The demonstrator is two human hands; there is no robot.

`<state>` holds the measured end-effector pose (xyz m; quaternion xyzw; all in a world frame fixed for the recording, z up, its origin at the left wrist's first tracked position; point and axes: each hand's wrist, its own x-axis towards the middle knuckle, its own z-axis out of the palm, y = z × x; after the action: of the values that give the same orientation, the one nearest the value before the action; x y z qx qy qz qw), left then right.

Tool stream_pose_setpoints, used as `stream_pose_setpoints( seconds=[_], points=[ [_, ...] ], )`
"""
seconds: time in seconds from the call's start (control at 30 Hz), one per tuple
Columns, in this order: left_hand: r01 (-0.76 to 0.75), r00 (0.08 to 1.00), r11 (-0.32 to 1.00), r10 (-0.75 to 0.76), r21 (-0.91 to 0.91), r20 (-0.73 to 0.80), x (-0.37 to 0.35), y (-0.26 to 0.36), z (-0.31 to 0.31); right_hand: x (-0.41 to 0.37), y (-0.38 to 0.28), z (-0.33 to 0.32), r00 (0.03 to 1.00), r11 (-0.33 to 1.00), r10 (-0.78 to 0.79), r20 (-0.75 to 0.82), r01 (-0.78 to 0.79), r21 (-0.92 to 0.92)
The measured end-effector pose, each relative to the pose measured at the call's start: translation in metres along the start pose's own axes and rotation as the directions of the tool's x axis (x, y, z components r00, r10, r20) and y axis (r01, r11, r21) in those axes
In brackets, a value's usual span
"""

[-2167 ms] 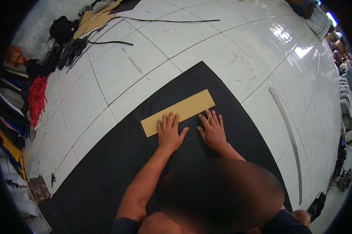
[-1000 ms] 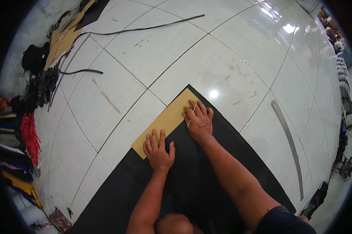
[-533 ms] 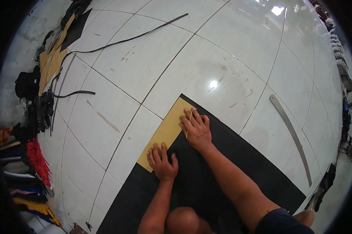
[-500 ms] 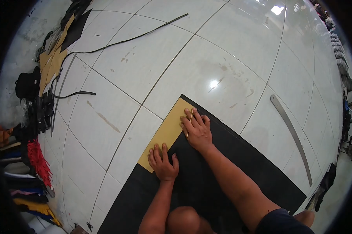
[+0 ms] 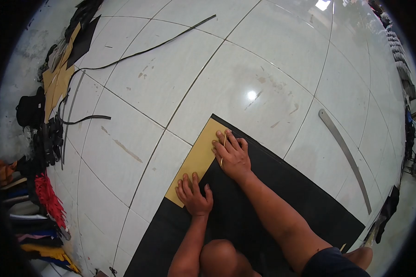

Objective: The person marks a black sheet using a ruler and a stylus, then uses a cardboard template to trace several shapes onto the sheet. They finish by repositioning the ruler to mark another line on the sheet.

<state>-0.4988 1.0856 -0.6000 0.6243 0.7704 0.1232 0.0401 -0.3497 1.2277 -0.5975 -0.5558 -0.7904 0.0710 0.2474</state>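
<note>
A tan rectangular piece of card (image 5: 199,154) lies along the far left edge of a large black sheet (image 5: 282,207) on the floor. My left hand (image 5: 195,196) rests flat at the card's near end, fingers spread, holding nothing. At the far end, my right hand (image 5: 233,154) presses on the card with its fingertips. A thin yellow, pen-like stick (image 5: 225,143) is held between the fingers of that hand. Part of the black sheet is hidden beneath my arms and knee.
A long metal ruler with a curved look (image 5: 346,154) lies on the tiles to the right. A black strip (image 5: 148,47) winds across the floor at upper left. Piled cardboard (image 5: 56,87), a black bag (image 5: 30,108) and folded fabrics (image 5: 39,237) line the left wall.
The camera view has shifted slightly. Both hands keep their places on the card, and the stick stays between the right hand's fingers.
</note>
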Motion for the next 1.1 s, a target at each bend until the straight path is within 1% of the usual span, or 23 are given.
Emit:
stream_pose_setpoints(
  seconds=[0.13, 0.23, 0.3, 0.4, 0.73, 0.83, 0.87, 0.97, 1.03, 1.1],
  points=[
    [-0.006, 1.0, 1.0, 0.007, -0.022, 0.01, 0.001, 0.002, -0.002, -0.001, 0.001, 0.002, 1.0, 1.0, -0.009, -0.01, 0.009, -0.007],
    [0.0, 1.0, 1.0, 0.0, -0.003, 0.021, 0.0, 0.002, -0.002, -0.001, 0.001, 0.002, 1.0, 1.0, -0.006, -0.013, 0.006, -0.002],
    [-0.017, 1.0, 1.0, 0.017, -0.012, 0.005, 0.004, 0.002, 0.0, 0.0, 0.0, 0.002, 1.0, 1.0, -0.012, -0.008, 0.012, -0.006],
    [-0.005, 1.0, 1.0, 0.005, -0.025, -0.001, 0.0, 0.001, -0.001, 0.0, -0.001, 0.001, 0.999, 0.999, -0.027, 0.02, 0.027, -0.036],
    [0.035, 0.999, 0.997, -0.035, -0.065, -0.008, 0.003, 0.001, -0.007, -0.001, -0.005, 0.002, 0.997, 0.995, -0.063, 0.034, 0.066, -0.071],
    [0.041, 0.998, 0.997, -0.044, -0.073, -0.039, 0.003, 0.0, -0.003, -0.002, 0.0, 0.005, 0.997, 0.992, -0.068, 0.042, 0.072, -0.106],
    [0.037, 0.998, 0.994, -0.041, -0.102, -0.039, 0.002, 0.0, 0.0, -0.003, 0.002, 0.006, 0.996, 0.99, -0.071, 0.051, 0.077, -0.122],
    [0.094, 0.995, 0.986, -0.098, -0.137, -0.021, -0.006, -0.003, -0.005, -0.004, -0.004, 0.006, 0.994, 0.988, -0.075, 0.075, 0.084, -0.129],
    [0.097, 0.994, 0.983, -0.105, -0.153, -0.044, 0.0, -0.003, -0.003, -0.004, -0.008, 0.009, 0.996, 0.986, -0.068, 0.061, 0.076, -0.15],
    [0.112, 0.991, 0.986, -0.12, -0.126, -0.057, -0.002, -0.002, -0.006, -0.003, -0.007, 0.01, 0.996, 0.985, -0.078, 0.046, 0.084, -0.148]
  ],
)
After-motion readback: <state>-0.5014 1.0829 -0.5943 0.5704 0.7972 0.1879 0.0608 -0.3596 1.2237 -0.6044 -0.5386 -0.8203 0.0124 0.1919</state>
